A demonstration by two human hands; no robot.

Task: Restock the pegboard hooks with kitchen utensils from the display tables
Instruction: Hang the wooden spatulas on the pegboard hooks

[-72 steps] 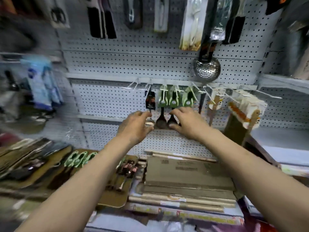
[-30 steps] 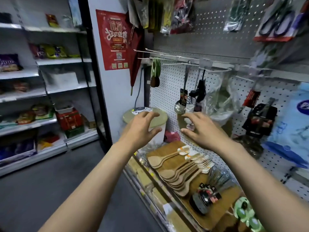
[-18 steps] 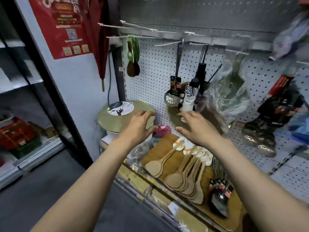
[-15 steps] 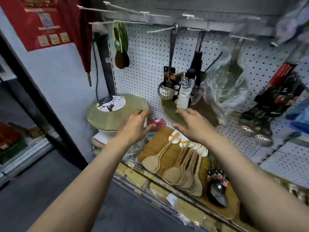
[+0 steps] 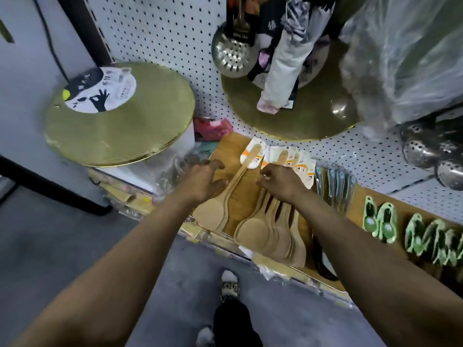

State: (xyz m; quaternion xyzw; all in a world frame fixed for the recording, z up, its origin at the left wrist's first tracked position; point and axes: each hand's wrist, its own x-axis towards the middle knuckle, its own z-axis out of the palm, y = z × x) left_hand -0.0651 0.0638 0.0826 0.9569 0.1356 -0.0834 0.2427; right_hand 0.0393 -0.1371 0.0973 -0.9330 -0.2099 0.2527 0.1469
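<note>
Reaching down to the brown wooden display tray point(image 5: 226, 149), both hands arrive over the pale wooden spoons with white and orange paper cards point(image 5: 260, 221) that lie there in a fanned row, bowls toward the person and cards toward the white pegboard wall point(image 5: 160, 31). The step in hand seems to be the picking up of stock for the hooks. The left hand point(image 5: 200, 182) hovers just beside the single pale wooden spoon lying apart on the left point(image 5: 225, 194), its fingers spread and curved, holding nothing. The right hand point(image 5: 280, 182) rests on the handles of the row, fingers bent down near the cards; whether it already pinches a handle or only touches it, I cannot tell, because the back of the hand covers the fingertips.

The next move, in my judgement, calls for closing on one spoon near its card and lifting it free from its neighbours, since they overlap and may slide together.

The hooks themselves are cut off above the top edge. The perforated steel ladle point(image 5: 231, 56) and the clear crumpled plastic bag point(image 5: 406, 58) show only their lower parts. The round gold lid with a printed label point(image 5: 140, 121) hides what stands under it.
</note>
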